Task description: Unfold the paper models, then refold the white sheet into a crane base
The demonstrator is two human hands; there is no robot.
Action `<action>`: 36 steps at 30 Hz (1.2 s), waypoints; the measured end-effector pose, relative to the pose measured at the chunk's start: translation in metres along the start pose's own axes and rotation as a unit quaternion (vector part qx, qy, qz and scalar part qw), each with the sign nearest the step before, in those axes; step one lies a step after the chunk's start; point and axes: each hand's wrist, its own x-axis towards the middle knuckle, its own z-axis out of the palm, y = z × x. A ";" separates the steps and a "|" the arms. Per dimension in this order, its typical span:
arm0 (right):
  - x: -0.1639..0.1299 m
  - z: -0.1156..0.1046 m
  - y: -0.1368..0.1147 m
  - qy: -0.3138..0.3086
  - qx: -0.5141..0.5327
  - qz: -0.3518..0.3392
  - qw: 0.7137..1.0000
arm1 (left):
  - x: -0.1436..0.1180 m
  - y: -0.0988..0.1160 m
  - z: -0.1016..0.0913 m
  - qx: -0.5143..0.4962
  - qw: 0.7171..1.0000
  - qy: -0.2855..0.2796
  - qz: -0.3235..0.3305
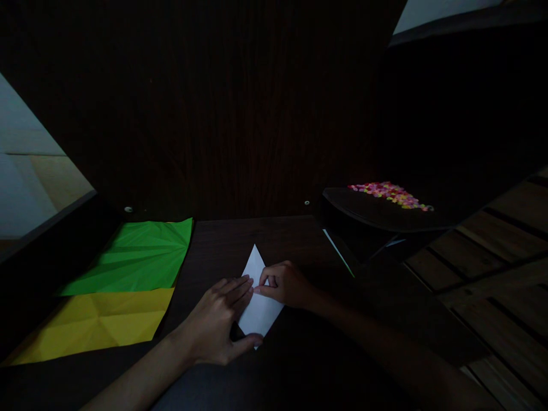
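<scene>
Folded white paper [258,302] pinned on dark table [299,240].
Left hand [218,325] flat, fingers released; right hand [285,283] pinching right edge; long axis near-far.

Three paper sheets are seen: one white [259,308], one green [137,257], one yellow [98,322]. One pile of small coloured pieces [389,194], too dim to count, is seen.

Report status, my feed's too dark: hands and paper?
Left hand flat on white paper. Right hand pinching its fold. Green sheet, yellow sheet lie apart, left.

Dim home craft nook: dark wood desk [265,234] w/ origami sheets [141,257], plank floor [505,251].
</scene>
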 end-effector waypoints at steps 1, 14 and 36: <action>0.000 0.000 0.000 0.001 -0.001 0.005 1.000 | 0.000 0.000 0.000 0.002 1.000 -0.001 0.004; 0.001 -0.010 0.002 0.028 -0.056 0.022 0.998 | -0.001 0.000 -0.004 -0.008 0.999 -0.021 0.042; 0.000 -0.008 0.005 0.048 -0.082 0.025 0.995 | 0.000 0.002 -0.006 -0.057 0.996 -0.056 0.048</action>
